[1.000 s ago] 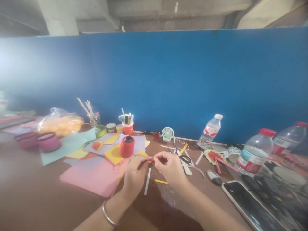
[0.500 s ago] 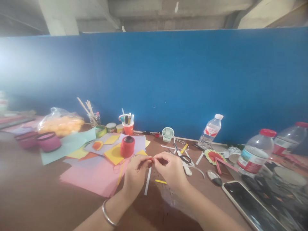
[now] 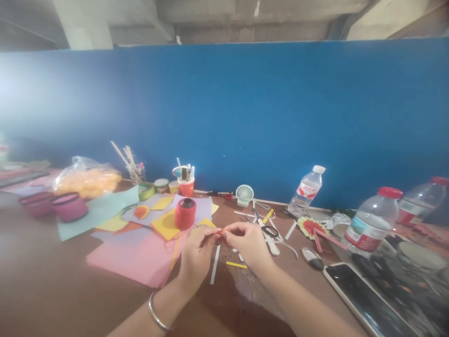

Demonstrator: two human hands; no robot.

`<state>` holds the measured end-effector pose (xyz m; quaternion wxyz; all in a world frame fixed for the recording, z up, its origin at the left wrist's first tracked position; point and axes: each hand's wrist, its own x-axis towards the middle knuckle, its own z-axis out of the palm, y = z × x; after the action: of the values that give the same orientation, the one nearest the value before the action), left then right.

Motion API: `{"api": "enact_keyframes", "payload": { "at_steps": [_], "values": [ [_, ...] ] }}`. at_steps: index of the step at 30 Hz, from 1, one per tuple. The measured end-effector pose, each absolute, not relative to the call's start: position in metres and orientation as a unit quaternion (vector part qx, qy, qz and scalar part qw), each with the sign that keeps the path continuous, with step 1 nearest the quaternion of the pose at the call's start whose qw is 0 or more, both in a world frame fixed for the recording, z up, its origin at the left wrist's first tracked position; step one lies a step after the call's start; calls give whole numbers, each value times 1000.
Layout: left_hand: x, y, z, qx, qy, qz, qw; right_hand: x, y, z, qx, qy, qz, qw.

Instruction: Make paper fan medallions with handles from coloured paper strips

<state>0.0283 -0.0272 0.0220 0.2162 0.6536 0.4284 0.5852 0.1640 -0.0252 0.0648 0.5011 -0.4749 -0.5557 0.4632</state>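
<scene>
Centrally, in the lower middle of the frame: left hand [image 3: 197,255], thumb and forefinger pinched on a small red piece [image 3: 219,232]; right hand [image 3: 253,248], fingertips closed on the same piece from the other side. Your fingers cover most of it, so its shape and material cannot be told.

Step in hand, by judgement: fine two-handed fingertip work on that piece, held above the brown table [image 3: 56,290]. Next move, by judgement: calls for a light, steady pinch from your left and small, exact finger motions from your right, since so little of the piece is exposed.

Below your hands, lower centre: one white strip [image 3: 215,266], one yellow strip [image 3: 236,265], lying apart.

Just beyond your left hand: one red spool [image 3: 185,214], upright on coloured paper. Left of centre, low: pink sheets [image 3: 129,260], stacked loosely.

Beyond your right hand: scissors [image 3: 265,228], partly covered by other items. Right of centre: one red-and-yellow pleated rosette [image 3: 310,228]. Lower right: one phone [image 3: 368,299], dark screen up.
</scene>
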Motion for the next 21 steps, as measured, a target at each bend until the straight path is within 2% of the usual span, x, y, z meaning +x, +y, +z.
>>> {"api": "enact_keyframes", "payload": {
  "at_steps": [13,21],
  "values": [
    [27,-24,16,659,408,598,200,166,-24,63,-456,-554,487,498],
    [33,-28,23,598,436,615,272,165,-26,60,-445,-561,480,507]
  ]
}}
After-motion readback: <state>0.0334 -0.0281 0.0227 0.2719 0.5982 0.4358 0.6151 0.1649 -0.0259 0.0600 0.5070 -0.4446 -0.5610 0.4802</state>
